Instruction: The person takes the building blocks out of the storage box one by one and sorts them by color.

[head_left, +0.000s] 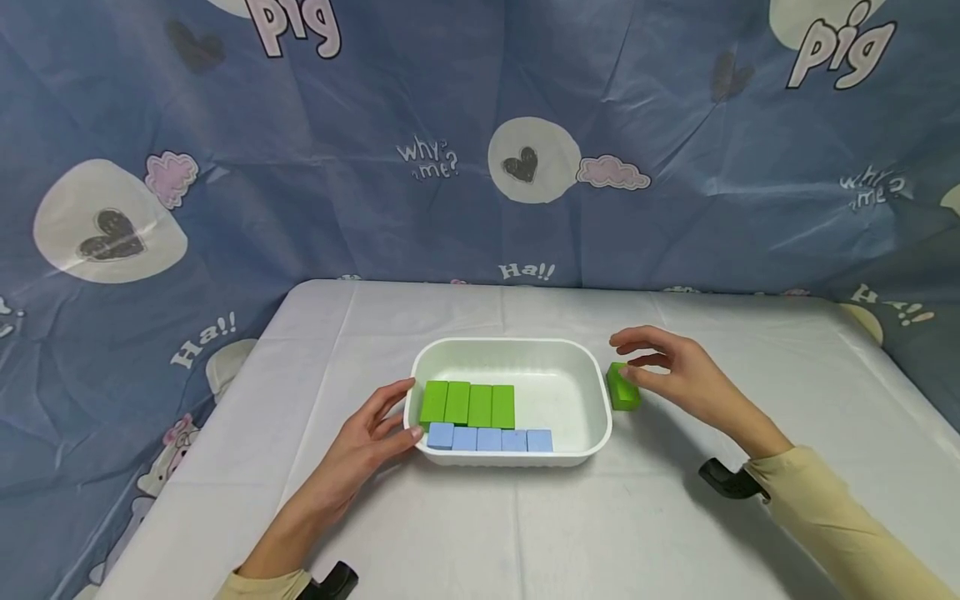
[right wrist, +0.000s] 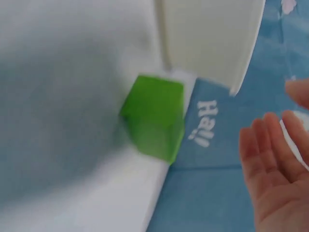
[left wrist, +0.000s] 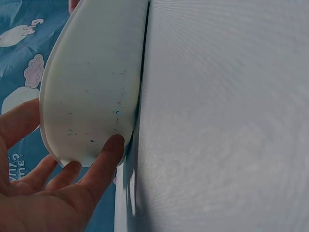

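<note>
**Hands flank the tray**

My left hand (head_left: 365, 446) lies at the white tray's (head_left: 510, 348) 8 o'clock corner, straight fingers touching its wall. My right hand (head_left: 678, 373) hovers relaxed and spread at 3 o'clock, beside the loose green block (head_left: 622, 387), gripping nothing. The backdrop (head_left: 300, 167) reads "pig", "why me?", "Ha!!".

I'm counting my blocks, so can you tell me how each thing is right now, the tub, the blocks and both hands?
white tub: upright on the table, partly filled.
green blocks: four, standing side by side inside the tub.
blue blocks: five, in a row along the tub's near wall.
loose green block: on the table, outside the tub's right end.
left hand: touching the tub's left end.
right hand: open, beside the loose green block.
</note>
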`<action>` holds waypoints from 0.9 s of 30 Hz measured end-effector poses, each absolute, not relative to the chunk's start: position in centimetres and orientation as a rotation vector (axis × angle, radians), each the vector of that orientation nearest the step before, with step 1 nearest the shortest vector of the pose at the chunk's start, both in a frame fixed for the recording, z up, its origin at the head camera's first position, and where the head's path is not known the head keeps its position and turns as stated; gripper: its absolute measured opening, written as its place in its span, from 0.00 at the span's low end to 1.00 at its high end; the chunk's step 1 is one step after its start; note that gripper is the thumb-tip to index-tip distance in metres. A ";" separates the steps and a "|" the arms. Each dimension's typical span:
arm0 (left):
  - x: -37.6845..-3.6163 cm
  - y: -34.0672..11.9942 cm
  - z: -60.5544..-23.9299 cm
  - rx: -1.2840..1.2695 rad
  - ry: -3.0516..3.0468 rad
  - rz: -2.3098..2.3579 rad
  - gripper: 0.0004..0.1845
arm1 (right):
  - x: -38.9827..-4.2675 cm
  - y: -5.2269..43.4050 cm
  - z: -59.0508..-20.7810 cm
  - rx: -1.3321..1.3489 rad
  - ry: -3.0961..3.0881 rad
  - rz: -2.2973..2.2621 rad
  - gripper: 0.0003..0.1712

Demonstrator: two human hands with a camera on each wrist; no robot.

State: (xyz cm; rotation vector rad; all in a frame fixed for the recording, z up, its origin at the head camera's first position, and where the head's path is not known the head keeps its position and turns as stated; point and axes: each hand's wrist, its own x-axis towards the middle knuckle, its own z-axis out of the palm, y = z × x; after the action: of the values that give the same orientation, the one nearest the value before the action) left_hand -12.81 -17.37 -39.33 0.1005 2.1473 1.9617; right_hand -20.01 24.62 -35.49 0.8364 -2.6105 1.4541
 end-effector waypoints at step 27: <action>-12.8 -17.4 -39.3 0.094 2.142 1.962 0.36 | -19.6 15.6 -36.1 1.196 -2.781 1.517 0.31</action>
State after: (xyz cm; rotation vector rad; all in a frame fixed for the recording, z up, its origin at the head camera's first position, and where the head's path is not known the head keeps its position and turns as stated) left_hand -12.75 -17.35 -39.32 0.0937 2.1420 1.9621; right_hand -19.56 15.61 -36.12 1.1958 -2.7810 1.5174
